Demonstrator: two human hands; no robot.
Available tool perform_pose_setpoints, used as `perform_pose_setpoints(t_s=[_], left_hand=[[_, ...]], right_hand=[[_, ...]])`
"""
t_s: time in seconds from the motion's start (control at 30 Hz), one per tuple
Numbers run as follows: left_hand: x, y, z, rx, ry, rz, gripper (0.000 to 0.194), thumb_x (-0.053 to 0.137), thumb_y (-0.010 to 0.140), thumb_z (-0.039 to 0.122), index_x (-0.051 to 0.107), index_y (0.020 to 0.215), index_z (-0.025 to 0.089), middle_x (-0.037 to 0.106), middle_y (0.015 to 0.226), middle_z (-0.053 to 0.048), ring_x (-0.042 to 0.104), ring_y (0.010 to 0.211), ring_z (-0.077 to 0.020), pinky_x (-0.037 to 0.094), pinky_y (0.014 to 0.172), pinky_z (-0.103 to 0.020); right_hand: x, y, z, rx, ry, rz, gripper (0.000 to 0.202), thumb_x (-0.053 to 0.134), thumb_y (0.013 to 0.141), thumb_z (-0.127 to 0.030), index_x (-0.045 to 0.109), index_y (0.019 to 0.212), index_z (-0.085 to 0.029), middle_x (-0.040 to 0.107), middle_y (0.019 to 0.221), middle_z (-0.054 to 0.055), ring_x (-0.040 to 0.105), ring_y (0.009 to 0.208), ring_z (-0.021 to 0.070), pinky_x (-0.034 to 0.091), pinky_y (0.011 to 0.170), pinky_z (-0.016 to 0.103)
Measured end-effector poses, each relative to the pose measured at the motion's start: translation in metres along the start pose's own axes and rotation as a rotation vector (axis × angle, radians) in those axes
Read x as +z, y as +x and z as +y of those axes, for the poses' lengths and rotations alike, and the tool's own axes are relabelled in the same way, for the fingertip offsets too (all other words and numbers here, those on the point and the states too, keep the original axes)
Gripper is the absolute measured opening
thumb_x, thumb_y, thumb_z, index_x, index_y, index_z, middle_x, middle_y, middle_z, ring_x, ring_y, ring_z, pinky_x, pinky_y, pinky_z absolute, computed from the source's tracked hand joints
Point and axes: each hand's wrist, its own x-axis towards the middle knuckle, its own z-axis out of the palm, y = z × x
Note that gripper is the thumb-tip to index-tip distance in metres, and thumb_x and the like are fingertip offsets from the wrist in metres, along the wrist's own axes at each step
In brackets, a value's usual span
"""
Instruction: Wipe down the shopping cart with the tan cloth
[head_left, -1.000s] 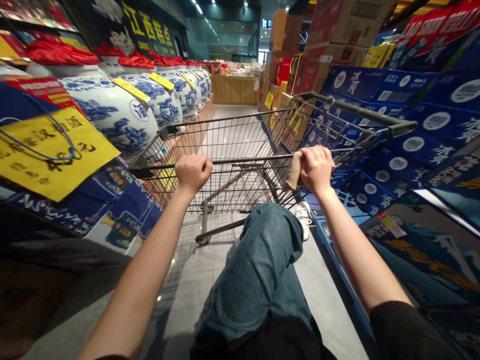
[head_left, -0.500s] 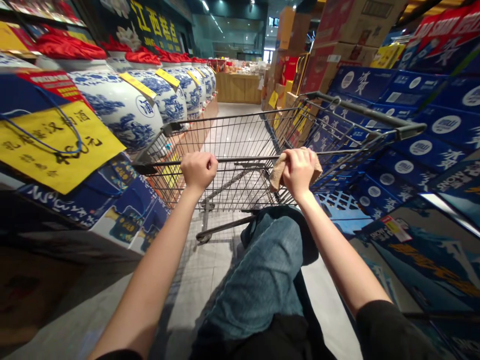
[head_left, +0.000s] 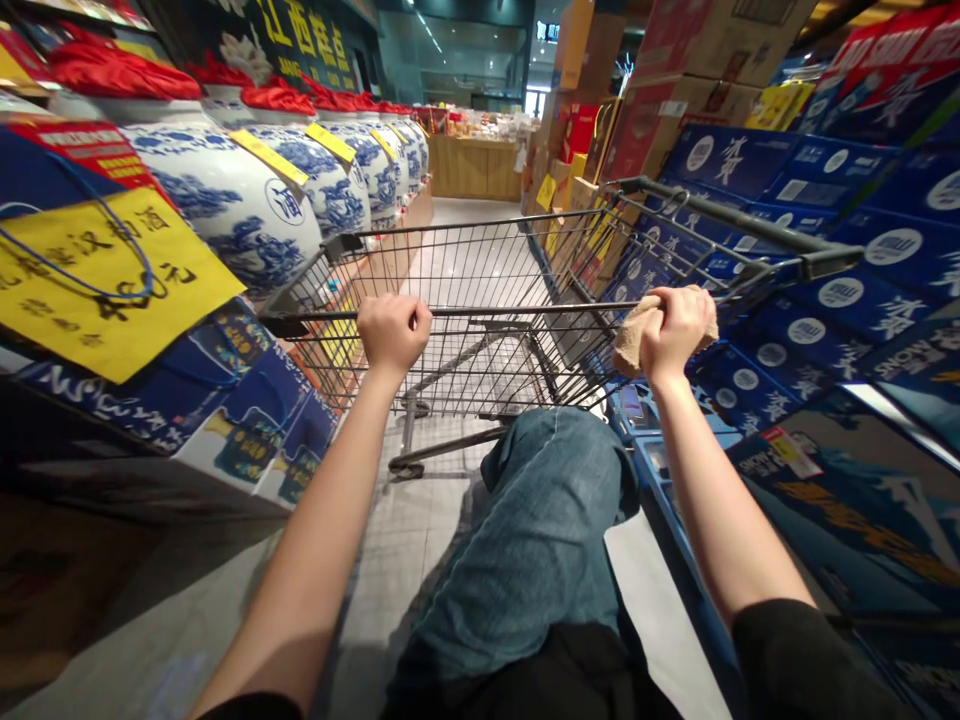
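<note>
A metal wire shopping cart [head_left: 480, 262] stands turned sideways in front of me, its dark handle at the upper right. My left hand [head_left: 393, 332] is closed around the cart's near top rim, toward the left end. Farther right on the same rim, my right hand [head_left: 675, 330] presses a tan cloth [head_left: 637, 338] against the wire, fingers wrapped over it. The cloth sticks out on both sides of that hand. One wheel of the cart shows low on the left, above the tiled floor.
White-and-blue jars [head_left: 217, 190] with red covers line the left side, behind a yellow price sign [head_left: 112, 285]. Blue cartons [head_left: 806, 285] are stacked close on the right. A wooden counter [head_left: 474, 168] stands at the aisle's far end.
My right hand has slid to the right along the rim with the cloth. My left hand has stayed at nearly the same spot on the rim.
</note>
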Motion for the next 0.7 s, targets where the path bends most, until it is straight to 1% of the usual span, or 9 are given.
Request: perform_pose_setpoints(t_s=[0.1,0.17,0.23,0.3,0.37,0.43,0.5,0.6,0.7], left_hand=[[0.002,-0.001,-0.001,-0.007,0.000,0.012,0.033,0.046,0.093,0.032,0.040,0.061,0.023,0.052,0.061,-0.004,0.049,0.070,-0.0229,0.033,0.073,-0.040],[0.001,0.000,-0.001,-0.007,0.001,0.004,0.033,0.046,0.093,0.032,0.041,0.061,0.023,0.051,0.061,-0.004,0.050,0.071,-0.0230,0.033,0.074,-0.040],[-0.002,0.000,-0.002,-0.002,0.003,-0.019,0.034,0.045,0.094,0.033,0.041,0.061,0.023,0.052,0.062,-0.004,0.050,0.072,-0.0232,0.033,0.074,-0.040],[-0.005,0.000,-0.003,0.004,0.008,-0.044,0.034,0.044,0.094,0.033,0.041,0.061,0.024,0.054,0.063,-0.005,0.051,0.072,-0.0236,0.033,0.074,-0.040],[-0.006,0.001,-0.003,0.011,0.015,-0.054,0.035,0.044,0.094,0.034,0.041,0.061,0.024,0.055,0.064,-0.005,0.052,0.073,-0.0240,0.033,0.074,-0.041],[-0.006,0.001,-0.003,0.014,0.022,-0.044,0.035,0.044,0.094,0.034,0.042,0.061,0.024,0.055,0.063,-0.005,0.052,0.073,-0.0241,0.033,0.074,-0.041],[-0.004,0.001,-0.003,0.012,0.027,-0.026,0.035,0.044,0.094,0.033,0.042,0.061,0.024,0.055,0.062,-0.005,0.052,0.072,-0.0238,0.034,0.074,-0.041],[0.000,0.001,-0.002,-0.001,0.039,-0.002,0.034,0.044,0.093,0.033,0.041,0.061,0.024,0.056,0.063,-0.005,0.052,0.072,-0.0235,0.034,0.074,-0.041],[0.002,0.001,-0.002,-0.014,0.047,0.004,0.033,0.043,0.094,0.034,0.040,0.062,0.024,0.058,0.065,-0.006,0.052,0.072,-0.0239,0.034,0.074,-0.041]], right_hand=[[0.009,-0.009,-0.038,0.035,-0.007,-0.001,0.029,0.042,0.077,-0.018,0.068,0.091,-0.022,0.070,0.094,0.009,0.061,0.104,0.0290,0.035,0.115,0.059],[0.010,-0.016,-0.059,-0.038,0.013,-0.058,0.032,0.044,0.079,-0.019,0.069,0.099,-0.022,0.071,0.101,0.008,0.061,0.109,0.0281,0.034,0.117,0.057],[0.006,-0.019,-0.066,-0.153,0.048,-0.119,0.037,0.046,0.082,-0.019,0.069,0.110,-0.022,0.072,0.110,0.008,0.061,0.113,0.0265,0.034,0.118,0.054],[-0.001,-0.015,-0.052,-0.272,0.076,-0.194,0.042,0.046,0.084,-0.018,0.068,0.119,-0.022,0.072,0.116,0.009,0.061,0.115,0.0252,0.036,0.117,0.050],[-0.008,-0.005,-0.023,-0.321,0.073,-0.249,0.043,0.046,0.084,-0.018,0.068,0.120,-0.021,0.073,0.116,0.010,0.062,0.116,0.0256,0.039,0.114,0.048],[-0.012,0.007,0.009,-0.235,0.038,-0.187,0.042,0.044,0.081,-0.020,0.070,0.114,-0.019,0.074,0.107,0.012,0.064,0.110,0.0278,0.042,0.107,0.049],[-0.012,0.015,0.029,-0.149,0.025,-0.097,0.039,0.041,0.079,-0.021,0.070,0.104,-0.018,0.074,0.097,0.014,0.065,0.098,0.0284,0.045,0.100,0.049],[-0.008,0.009,0.022,-0.099,0.017,-0.031,0.035,0.040,0.079,-0.022,0.069,0.097,-0.019,0.073,0.093,0.013,0.064,0.097,0.0293,0.043,0.104,0.053],[-0.005,-0.009,-0.006,-0.120,0.006,-0.059,0.038,0.043,0.082,-0.025,0.067,0.111,-0.018,0.072,0.112,0.013,0.060,0.117,0.0310,0.034,0.115,0.057]])
